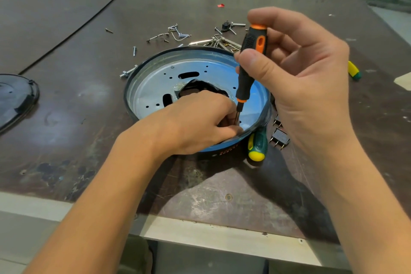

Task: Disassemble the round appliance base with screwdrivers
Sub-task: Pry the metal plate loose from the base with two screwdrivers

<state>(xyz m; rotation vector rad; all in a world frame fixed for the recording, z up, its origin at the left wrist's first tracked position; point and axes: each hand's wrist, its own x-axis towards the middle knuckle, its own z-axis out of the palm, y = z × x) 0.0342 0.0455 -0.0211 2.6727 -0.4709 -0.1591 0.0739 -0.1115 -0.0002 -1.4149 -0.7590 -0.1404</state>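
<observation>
The round appliance base [155,78], a shallow metal dish with a black rim and a jagged hole at its centre, lies on the worktable. My right hand [300,73] grips a black and orange screwdriver [251,62] upright by its handle, tip down inside the dish near the front rim. My left hand [200,122] rests inside the dish with fingers curled around the screwdriver's shaft at the tip, which they hide.
A green and yellow screwdriver [256,144] lies against the base's front right. Another yellow-green handle [354,70] shows behind my right hand. Loose screws and metal parts [178,33] lie behind the base, black plug parts [279,138] on the right, a black round cover [15,98] at left.
</observation>
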